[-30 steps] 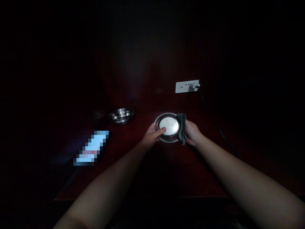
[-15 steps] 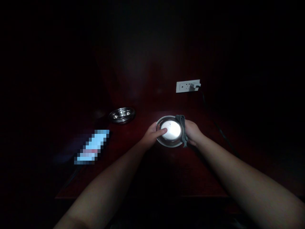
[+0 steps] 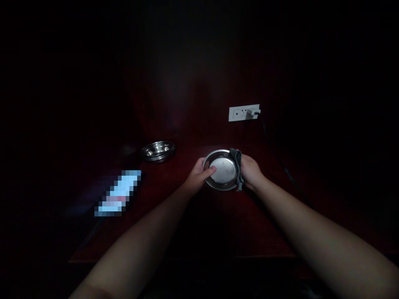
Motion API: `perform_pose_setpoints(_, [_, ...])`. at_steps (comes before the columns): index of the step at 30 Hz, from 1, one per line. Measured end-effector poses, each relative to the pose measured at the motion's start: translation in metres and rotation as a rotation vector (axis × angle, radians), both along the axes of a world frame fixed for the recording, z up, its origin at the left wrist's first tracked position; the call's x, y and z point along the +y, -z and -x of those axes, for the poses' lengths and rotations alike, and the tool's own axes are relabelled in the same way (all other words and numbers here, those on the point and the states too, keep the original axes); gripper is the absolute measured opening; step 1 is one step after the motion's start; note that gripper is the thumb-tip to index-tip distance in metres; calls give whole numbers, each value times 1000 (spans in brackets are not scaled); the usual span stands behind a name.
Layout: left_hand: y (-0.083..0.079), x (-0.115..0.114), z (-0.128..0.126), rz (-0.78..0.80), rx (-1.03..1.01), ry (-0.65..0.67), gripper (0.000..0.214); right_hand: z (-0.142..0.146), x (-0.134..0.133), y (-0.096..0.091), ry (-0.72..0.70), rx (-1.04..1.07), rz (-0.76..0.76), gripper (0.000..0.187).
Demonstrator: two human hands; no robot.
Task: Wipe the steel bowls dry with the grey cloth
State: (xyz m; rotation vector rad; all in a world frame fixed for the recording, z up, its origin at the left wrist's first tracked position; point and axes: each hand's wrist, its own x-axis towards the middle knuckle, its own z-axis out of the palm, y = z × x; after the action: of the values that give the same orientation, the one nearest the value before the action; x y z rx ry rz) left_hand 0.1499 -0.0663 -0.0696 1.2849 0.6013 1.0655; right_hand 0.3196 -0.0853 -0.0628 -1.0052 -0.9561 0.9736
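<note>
Dimly, a steel plate [image 3: 222, 170] is gripped by the left hand [image 3: 197, 177]; a cloth [image 3: 238, 167] is pinched against its rim by the right hand [image 3: 250, 172], fingers hidden behind.

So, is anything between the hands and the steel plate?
Yes, on one side: a grey cloth lies over the right rim of the plate, between it and the right hand. The left hand grips the plate bare, thumb on its face.

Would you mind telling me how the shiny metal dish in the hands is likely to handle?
The metal dish looks stiff and thin, so probably light. Its polished surface may be slippery; the right hand grips it through a cloth.
</note>
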Motion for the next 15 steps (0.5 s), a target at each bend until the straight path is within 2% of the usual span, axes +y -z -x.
perform_pose_setpoints(3, [0, -1, 0, 72, 25, 6, 49, 0, 3, 0, 100, 78, -40, 38])
perform_pose_setpoints(7, [0, -3, -1, 90, 58, 74, 51, 0, 6, 1, 161, 160, -61, 33])
perform_pose_setpoints(15, [0, -5, -1, 101, 54, 92, 65, 3, 5, 2, 81, 151, 42, 33])
